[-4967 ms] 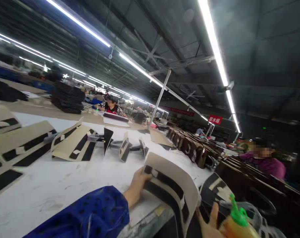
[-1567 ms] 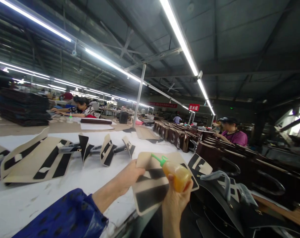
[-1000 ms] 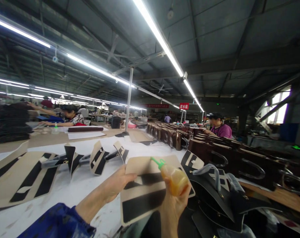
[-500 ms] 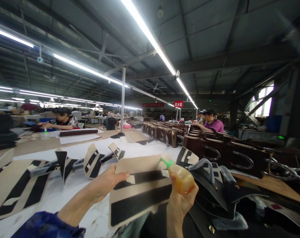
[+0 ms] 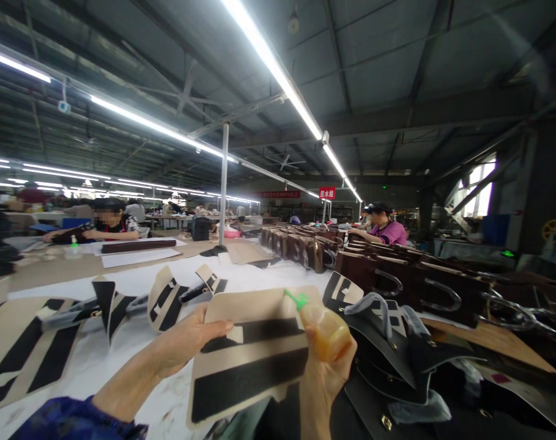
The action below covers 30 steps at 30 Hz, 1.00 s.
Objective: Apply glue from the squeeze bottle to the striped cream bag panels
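Observation:
My left hand (image 5: 190, 339) grips the left edge of a beige bag panel (image 5: 245, 360) with black strips across it, thumb on top. The panel is tilted up toward me above the white-covered table. My right hand (image 5: 326, 373) is wrapped round a squeeze bottle of amber glue (image 5: 327, 333). Its green nozzle (image 5: 296, 298) points left at the panel's upper part; whether the tip touches cannot be told. Similar beige and black pieces (image 5: 167, 299) stand to the left, some with plastic-wrapped straps. Black pieces with straps and metal rings (image 5: 392, 366) lie piled at the right.
Rows of dark brown bags (image 5: 374, 275) with wrapped handles stand at the right. A large striped panel (image 5: 30, 342) lies at the left. Across the table, one co-worker (image 5: 112, 223) sits at the left and another (image 5: 385, 229) at the right. A metal post (image 5: 224, 183) rises beyond.
The glue bottle's nozzle has moved slightly left along the panel's upper part. Both hands still hold the same things, and the whole view has shifted a little.

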Each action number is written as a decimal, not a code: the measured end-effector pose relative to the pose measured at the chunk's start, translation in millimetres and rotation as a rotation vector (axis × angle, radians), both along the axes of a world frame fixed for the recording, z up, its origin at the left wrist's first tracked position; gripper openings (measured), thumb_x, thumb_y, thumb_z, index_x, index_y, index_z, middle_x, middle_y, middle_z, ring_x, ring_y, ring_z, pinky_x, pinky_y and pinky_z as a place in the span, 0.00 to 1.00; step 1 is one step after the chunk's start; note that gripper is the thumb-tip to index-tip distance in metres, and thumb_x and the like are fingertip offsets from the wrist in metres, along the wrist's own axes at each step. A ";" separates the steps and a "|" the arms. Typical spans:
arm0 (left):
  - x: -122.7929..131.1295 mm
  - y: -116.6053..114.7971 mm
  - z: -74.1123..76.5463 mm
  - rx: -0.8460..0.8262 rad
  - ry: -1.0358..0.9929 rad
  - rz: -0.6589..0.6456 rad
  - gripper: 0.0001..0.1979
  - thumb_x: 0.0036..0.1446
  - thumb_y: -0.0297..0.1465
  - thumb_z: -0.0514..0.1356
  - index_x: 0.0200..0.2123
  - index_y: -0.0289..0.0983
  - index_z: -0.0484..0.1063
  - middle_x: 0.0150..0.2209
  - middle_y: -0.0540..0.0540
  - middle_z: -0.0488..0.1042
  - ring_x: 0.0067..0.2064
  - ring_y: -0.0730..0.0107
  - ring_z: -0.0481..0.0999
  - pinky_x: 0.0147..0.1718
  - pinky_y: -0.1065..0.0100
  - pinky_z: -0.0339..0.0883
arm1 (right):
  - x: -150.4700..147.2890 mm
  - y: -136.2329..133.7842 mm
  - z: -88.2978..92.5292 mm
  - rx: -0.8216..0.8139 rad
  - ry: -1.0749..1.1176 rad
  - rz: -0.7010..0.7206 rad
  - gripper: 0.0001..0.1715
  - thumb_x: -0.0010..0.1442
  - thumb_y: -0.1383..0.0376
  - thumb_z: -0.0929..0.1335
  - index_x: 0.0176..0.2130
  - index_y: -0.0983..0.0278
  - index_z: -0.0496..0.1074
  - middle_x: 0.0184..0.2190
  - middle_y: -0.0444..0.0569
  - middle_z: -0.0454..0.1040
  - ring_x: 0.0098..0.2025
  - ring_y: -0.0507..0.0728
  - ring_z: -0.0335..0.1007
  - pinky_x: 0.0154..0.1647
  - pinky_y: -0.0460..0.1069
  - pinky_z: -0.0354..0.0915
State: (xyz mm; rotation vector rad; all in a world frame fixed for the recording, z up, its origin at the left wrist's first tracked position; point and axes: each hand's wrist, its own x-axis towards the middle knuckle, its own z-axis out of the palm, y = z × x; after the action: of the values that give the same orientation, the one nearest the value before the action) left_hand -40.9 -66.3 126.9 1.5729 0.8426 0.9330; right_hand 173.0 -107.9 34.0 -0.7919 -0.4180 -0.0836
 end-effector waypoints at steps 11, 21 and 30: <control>-4.2 0.2 0.7 -0.014 0.013 0.008 0.24 0.38 0.43 0.74 0.39 0.38 0.78 0.39 0.43 0.83 0.50 0.48 0.78 0.52 0.55 0.70 | -2.6 -19.0 0.5 -0.080 -0.035 0.031 0.37 0.42 0.51 0.80 0.44 0.65 0.68 0.37 0.46 0.72 0.36 0.57 0.71 0.39 0.54 0.73; -8.8 1.2 4.9 -0.023 0.034 -0.012 0.25 0.38 0.43 0.74 0.39 0.38 0.76 0.38 0.43 0.83 0.51 0.48 0.78 0.53 0.55 0.70 | -3.0 -13.3 4.6 -0.019 -0.023 -0.036 0.39 0.40 0.49 0.81 0.44 0.63 0.66 0.40 0.48 0.73 0.40 0.58 0.72 0.43 0.57 0.74; -10.8 -4.1 4.5 0.021 0.039 0.080 0.25 0.39 0.44 0.74 0.39 0.39 0.76 0.40 0.43 0.83 0.50 0.48 0.79 0.51 0.55 0.72 | 19.7 -16.1 4.5 -0.076 -0.009 -0.184 0.38 0.39 0.52 0.82 0.43 0.63 0.67 0.37 0.44 0.70 0.37 0.55 0.68 0.44 0.56 0.70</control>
State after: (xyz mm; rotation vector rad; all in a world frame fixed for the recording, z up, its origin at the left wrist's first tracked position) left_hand -51.6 -70.4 131.4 1.5893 0.9312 0.9734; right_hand 192.7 -124.0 38.5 -0.9045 -0.3578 -0.2442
